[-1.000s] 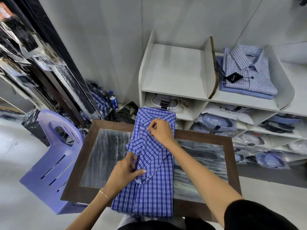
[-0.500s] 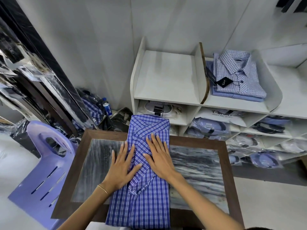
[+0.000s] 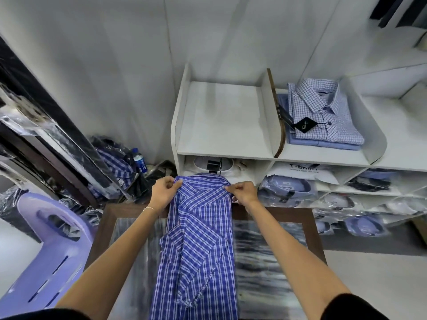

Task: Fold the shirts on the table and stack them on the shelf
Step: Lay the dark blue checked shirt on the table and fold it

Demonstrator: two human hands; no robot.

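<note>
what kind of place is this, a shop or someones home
Most likely a clothing shop or its stockroom: a white shelf unit holds folded shirts with a hang tag, and lower compartments are packed with shirts in plastic bags.
</note>
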